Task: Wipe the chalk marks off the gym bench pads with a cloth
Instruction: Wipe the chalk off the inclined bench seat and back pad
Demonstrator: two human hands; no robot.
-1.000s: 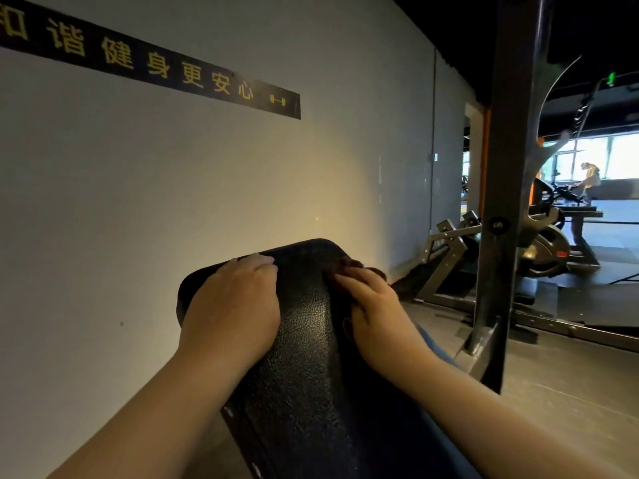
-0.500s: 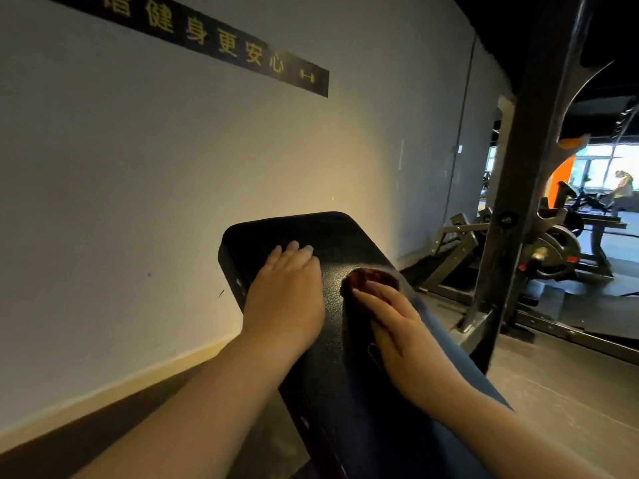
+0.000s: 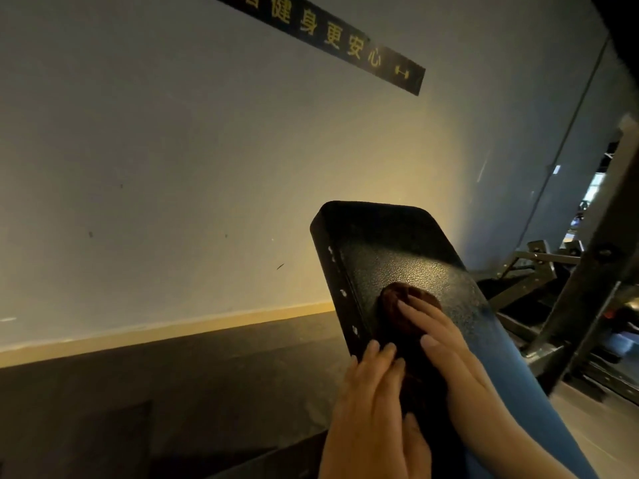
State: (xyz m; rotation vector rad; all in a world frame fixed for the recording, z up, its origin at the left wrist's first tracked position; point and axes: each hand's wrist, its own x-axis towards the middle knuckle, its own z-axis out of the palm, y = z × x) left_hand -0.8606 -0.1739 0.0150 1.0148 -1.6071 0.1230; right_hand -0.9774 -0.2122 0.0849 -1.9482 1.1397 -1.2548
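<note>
A black textured bench pad [image 3: 397, 247] slopes up and away from me, its far end near the wall. A dark brown cloth [image 3: 397, 300] lies bunched on the pad's middle. My right hand [image 3: 449, 354] presses flat on the cloth with straight fingers. My left hand [image 3: 373, 402] rests with straight fingers on the pad's left edge, just beside the cloth. The nearer part of the pad shines blue under light. Small white specks dot the pad's left side wall.
A pale wall [image 3: 207, 167] with a black strip sign [image 3: 345, 43] stands behind the bench. Dark floor [image 3: 173, 392] lies to the left. A metal rack upright [image 3: 594, 281] and machine frames [image 3: 539, 261] stand close on the right.
Both hands slid back down the pad toward me, the right dragging the cloth along. The view swung left, and more of the pad's far end shows bare.
</note>
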